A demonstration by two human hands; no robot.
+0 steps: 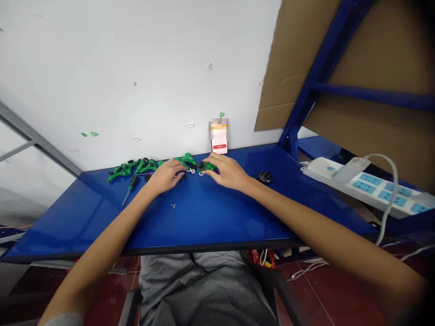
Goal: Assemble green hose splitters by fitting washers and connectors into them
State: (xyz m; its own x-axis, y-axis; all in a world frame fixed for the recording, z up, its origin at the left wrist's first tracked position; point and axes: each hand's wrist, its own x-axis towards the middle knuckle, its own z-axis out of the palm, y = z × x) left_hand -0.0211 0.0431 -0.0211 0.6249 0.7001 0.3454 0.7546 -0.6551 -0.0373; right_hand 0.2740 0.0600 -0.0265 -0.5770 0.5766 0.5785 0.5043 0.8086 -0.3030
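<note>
My right hand [227,171] grips a green plastic fitting with a round black end [203,166], which points left towards my other hand. My left hand [166,175] reaches down over loose parts on the blue table, its thumb and fingers apart. Beside its fingertips lie white rings [192,171] and a small black piece [184,177]. Behind it another green fitting [187,158] is partly covered by the fingers. More green fittings with black parts [126,168] are heaped to the left. A screwdriver with a green and black handle [133,181] lies in front of that heap.
Small screws [173,206] lie on the blue table [210,217]. A lit phone [219,145] leans against the white wall. To the right are a round black object [265,176], a white power strip [363,183] with a cable, and a blue metal frame [316,72].
</note>
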